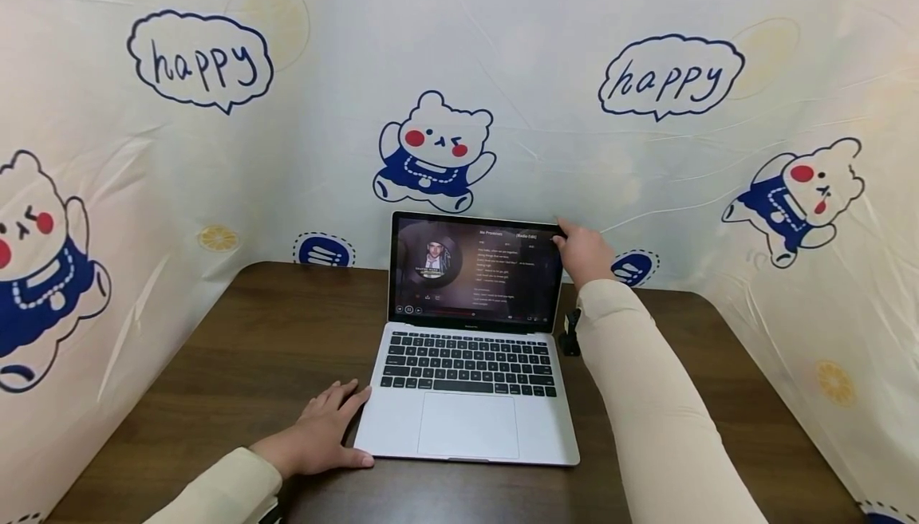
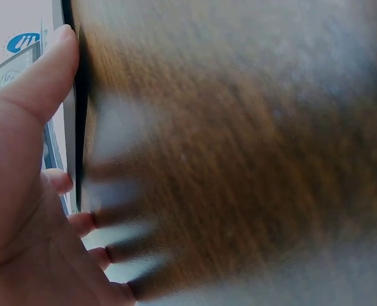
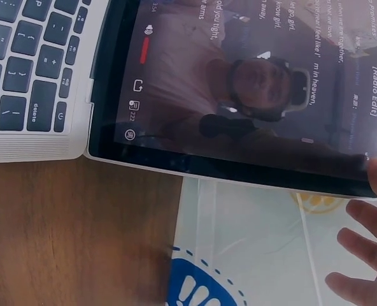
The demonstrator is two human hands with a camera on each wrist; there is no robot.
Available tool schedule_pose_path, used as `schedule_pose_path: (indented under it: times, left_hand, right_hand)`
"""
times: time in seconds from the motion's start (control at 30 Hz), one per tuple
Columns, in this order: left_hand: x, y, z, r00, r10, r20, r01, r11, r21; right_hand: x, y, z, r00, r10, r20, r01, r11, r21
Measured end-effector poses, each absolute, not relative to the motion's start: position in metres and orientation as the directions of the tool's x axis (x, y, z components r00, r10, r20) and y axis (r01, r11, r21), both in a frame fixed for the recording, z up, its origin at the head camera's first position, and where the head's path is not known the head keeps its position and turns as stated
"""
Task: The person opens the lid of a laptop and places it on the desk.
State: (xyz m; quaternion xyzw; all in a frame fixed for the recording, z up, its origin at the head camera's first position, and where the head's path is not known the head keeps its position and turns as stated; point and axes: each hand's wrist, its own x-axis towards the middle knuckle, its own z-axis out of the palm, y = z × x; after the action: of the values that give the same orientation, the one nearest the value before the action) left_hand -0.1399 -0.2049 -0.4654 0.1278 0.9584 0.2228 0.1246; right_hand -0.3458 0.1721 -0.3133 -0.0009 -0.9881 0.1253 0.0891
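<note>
A silver laptop [image 1: 380, 424] stands unfolded on the table, a music player with song lyrics lit on its screen [image 1: 459, 269]. At the screen's upper right corner, my right hand [image 1: 585, 254] pinches the edge, thumb on the front face. The right wrist view shows that hand [image 3: 362, 248] at the corner, its other fingers spread apart beyond the edge. My left hand [image 1: 316, 435] rests at the base's front left corner, fingers spread, thumb against the front edge. In the left wrist view the left hand [image 2: 16, 191] touches the laptop's side, with fingertips on the tabletop.
The dark wooden table [image 1: 215, 348] extends around the laptop. A pale curtain [image 1: 538, 149] printed with bears and "happy" bubbles encloses the back and sides, close behind the screen. A black device [image 1: 569, 336] sits by the right sleeve's cuff.
</note>
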Motion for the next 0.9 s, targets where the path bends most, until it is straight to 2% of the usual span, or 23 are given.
schedule_pose_path:
  times: [0.3, 0.9]
  left_hand:
    - [-0.141, -0.2048, -0.4662, -0.934, 0.302, -0.19, 0.186, 0.867, 0.462]
    - [-0.138, -0.2049, -0.4572, -0.923, 0.317, -0.217, 0.185, 0.863, 0.47]
  right_hand:
    - [-0.3449, 0.173, -0.311, -0.989, 0.018, 0.147, -0.021, 0.967, -0.255]
    - [-0.3403, 0.1779, -0.309, -0.984, -0.033, 0.176, -0.078, 0.964, -0.255]
